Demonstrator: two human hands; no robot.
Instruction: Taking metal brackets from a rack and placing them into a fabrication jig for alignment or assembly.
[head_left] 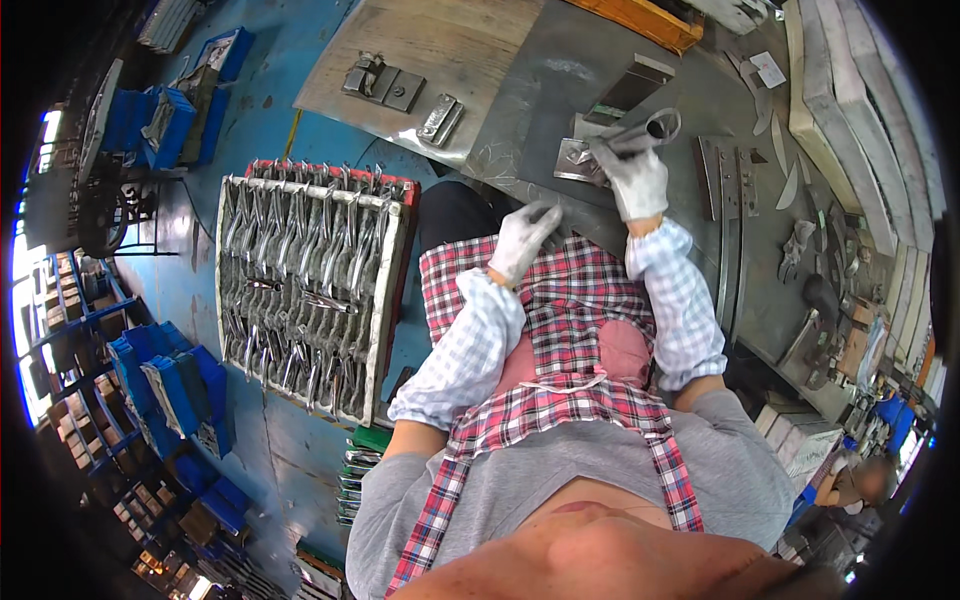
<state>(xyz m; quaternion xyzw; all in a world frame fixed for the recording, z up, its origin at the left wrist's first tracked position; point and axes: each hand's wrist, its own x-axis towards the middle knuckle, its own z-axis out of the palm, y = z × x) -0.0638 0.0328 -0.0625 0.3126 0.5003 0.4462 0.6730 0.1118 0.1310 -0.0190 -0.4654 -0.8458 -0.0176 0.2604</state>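
My right hand (637, 185), in a white glove, is closed at the workbench around a grey cylindrical metal tool (632, 138) with a round, ring-like end. The fingers hide part of the tool, so its exact kind does not show. Just left of that hand is a small shiny metal plate (575, 160) on the dark bench top (520, 125). My left hand (522, 243), also gloved, hovers over my lap by the bench's near edge. Its fingers are slightly bent and apart, with nothing visible in them.
To my left stands a white-framed crate (384, 310) of plier-like metal tools in rows, on a red crate (413, 190). Metal blocks (385, 87) lie on the bench's left part. An upright metal block (632, 88) and a long steel bar (727, 230) are near my right hand.
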